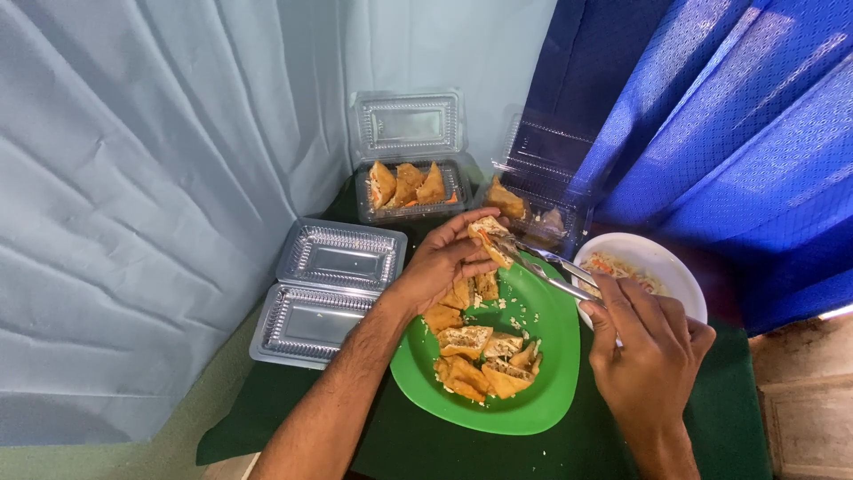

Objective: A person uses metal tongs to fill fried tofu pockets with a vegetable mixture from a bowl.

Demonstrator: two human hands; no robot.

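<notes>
— Above the far rim of the round green plastic plate (542, 391), what is the left hand (440, 267) doing?

— Its fingers are curled closed around a stuffed golden tofu wedge (490, 240), cut filling upward. The wedge's long axis runs from upper left to lower right, its lower end pointing toward the right hand (649, 351).

— And that hand?

— It grips a pair of shiny metal tongs (555, 271), fingers wrapped tight on the handles. The tongs slant up-left, tips meeting the wedge.

— What lies beneath?

— More fried tofu pieces (484, 360) heaped on the plate's left half, crumbs scattered beside them.

— Anything crowding the hands?

— Just right of the plate sits a white round bowl (680, 267) of shredded vegetable filling; the tongs cross its near edge. Beyond the wedge stand two clear hinged plastic boxes, the middle one (410, 191) holding tofu wedges, the right one (538, 200) with a few. To the left, an empty clear hinged box (324, 289) lies open on the dark green cloth (426, 444).
</notes>
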